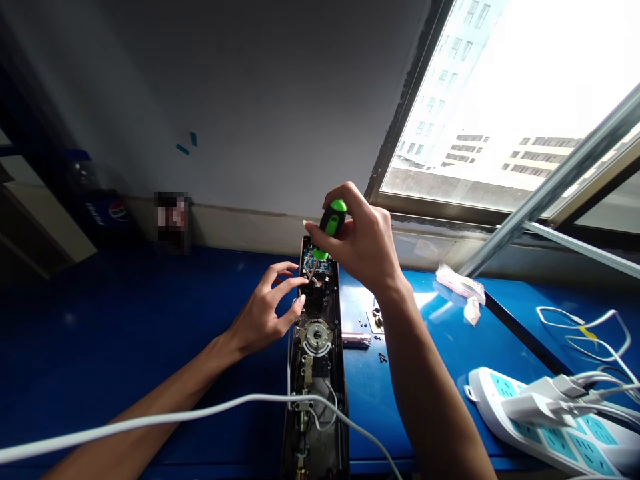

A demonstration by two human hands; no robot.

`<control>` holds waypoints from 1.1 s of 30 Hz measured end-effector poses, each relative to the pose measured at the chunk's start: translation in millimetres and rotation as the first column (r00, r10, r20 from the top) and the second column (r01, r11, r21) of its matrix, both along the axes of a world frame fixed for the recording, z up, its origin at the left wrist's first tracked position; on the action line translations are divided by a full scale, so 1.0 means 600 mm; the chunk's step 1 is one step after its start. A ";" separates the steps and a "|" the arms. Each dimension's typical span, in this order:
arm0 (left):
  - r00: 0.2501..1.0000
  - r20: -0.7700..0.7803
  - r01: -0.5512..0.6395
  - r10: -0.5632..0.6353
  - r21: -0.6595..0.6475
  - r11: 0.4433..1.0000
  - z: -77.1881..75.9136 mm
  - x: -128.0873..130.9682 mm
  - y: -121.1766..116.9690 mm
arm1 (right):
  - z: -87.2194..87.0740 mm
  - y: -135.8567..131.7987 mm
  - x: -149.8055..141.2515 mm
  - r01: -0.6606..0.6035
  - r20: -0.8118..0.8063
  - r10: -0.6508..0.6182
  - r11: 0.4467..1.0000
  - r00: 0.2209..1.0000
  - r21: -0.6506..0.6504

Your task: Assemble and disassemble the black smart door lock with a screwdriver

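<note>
A long, narrow black housing (316,313), apparently an electronic door lock, lies open on the blue table, with its inner parts exposed. At its far end is a blue circuit board (327,265); a round metal part (317,338) sits near its middle. My right hand (367,243) is closed round the handle of a green and black screwdriver (331,227), tilted with its shaft down into the housing. At the housing's left edge my left hand (275,303) has its fingers apart, index fingertip beside the screwdriver's lower end. Whether that fingertip touches a wire cannot be made out.
Small black screws (383,358) and a shiny cylinder (357,341) lie right of the housing. A white power strip (540,413) with plugs stands at the lower right. One white cable (210,412) crosses the foreground over the housing. A Pepsi bottle (107,207) stands far left.
</note>
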State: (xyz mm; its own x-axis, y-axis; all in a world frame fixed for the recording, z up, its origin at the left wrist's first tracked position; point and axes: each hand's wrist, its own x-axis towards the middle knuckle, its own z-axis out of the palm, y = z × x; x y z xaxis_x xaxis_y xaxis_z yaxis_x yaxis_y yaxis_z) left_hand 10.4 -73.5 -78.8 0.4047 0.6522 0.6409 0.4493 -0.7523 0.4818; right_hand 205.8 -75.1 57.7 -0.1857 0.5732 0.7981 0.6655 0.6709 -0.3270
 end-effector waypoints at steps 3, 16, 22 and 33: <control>1.000 0.010 -0.006 0.006 -0.014 1.000 0.000 0.001 -0.001 | -0.003 0.003 -0.004 0.066 0.032 -0.067 0.997 0.997 0.035; 0.975 0.208 0.143 -0.080 -0.310 0.940 0.004 0.011 -0.004 | 0.009 -0.027 -0.017 0.064 0.249 -0.082 0.995 0.965 0.077; 0.976 0.206 0.130 -0.072 -0.284 0.950 -0.002 0.010 0.001 | 0.026 -0.041 -0.005 -0.200 0.217 0.222 0.973 0.950 -0.118; 0.979 0.184 0.134 -0.082 -0.291 0.947 -0.001 0.008 0.000 | 0.020 -0.034 -0.007 -0.079 0.152 0.082 0.997 0.985 -0.024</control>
